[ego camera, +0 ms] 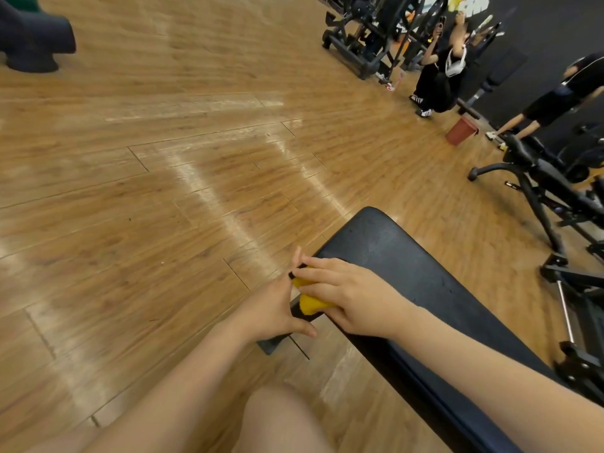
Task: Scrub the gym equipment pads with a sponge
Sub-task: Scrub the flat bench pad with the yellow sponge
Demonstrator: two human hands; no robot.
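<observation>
As I read the view from left to right, my left hand (273,310) came first: it lay just beside the near edge of the black bench pad (392,256), fingers straight and spread, its grip holding nothing, though whether it touched the pad's side I could not tell. Next, the yellow sponge (309,302) sat on that edge of the pad, pinned beneath my right hand (349,295), whose fingers lay over its top and pressed it down. I judged the sponge light and soft, best held flat under the palm. The pad looked firm, smooth, likely slick when wet; the wooden floor (163,158) lay below.
</observation>
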